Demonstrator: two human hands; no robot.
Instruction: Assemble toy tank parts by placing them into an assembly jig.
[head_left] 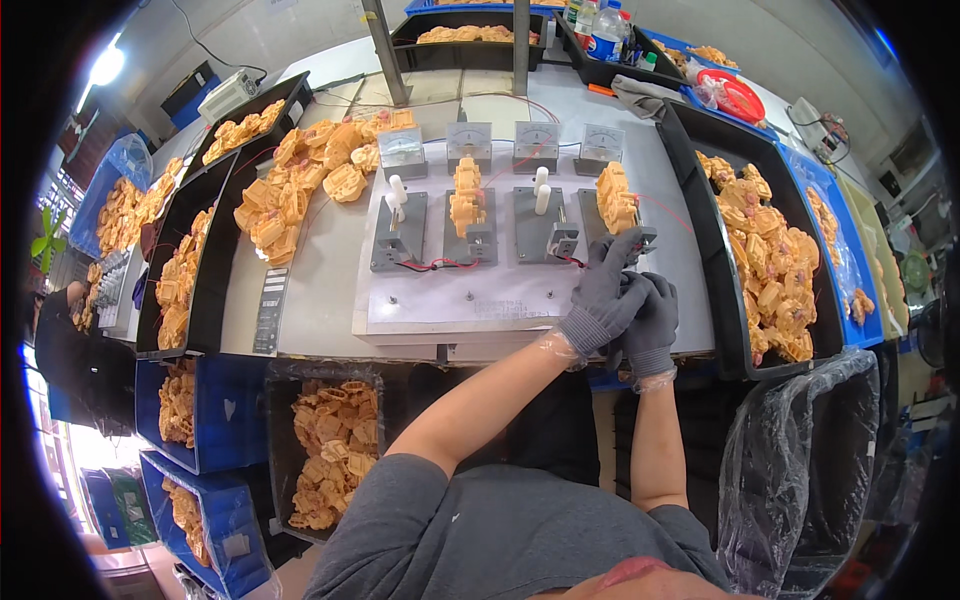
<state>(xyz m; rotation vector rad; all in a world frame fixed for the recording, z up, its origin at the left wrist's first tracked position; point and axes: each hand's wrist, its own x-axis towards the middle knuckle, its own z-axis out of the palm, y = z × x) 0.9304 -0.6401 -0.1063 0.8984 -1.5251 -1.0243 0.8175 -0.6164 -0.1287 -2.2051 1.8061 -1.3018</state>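
Observation:
My gloved left hand (604, 292) reaches to the front of the rightmost test fixture (648, 238), its fingers bent together at the fixture's front end. My gloved right hand (652, 318) is curled close against it, lower and to the right. What either hand pinches is hidden by the gloves. An orange plastic coil-like part (616, 198) stands on that fixture. A similar orange part (466, 200) sits upright on the second fixture from the left. The first fixture (400, 235) and third fixture (540, 225) show bare white posts.
Several analog meters (470, 142) stand behind the fixtures on a white board (430, 305). Loose orange parts (285, 205) are heaped to the left. A black tray (740, 340) of parts lies at the right. Red wires run between fixtures and meters. Two metal posts (388, 60) rise behind.

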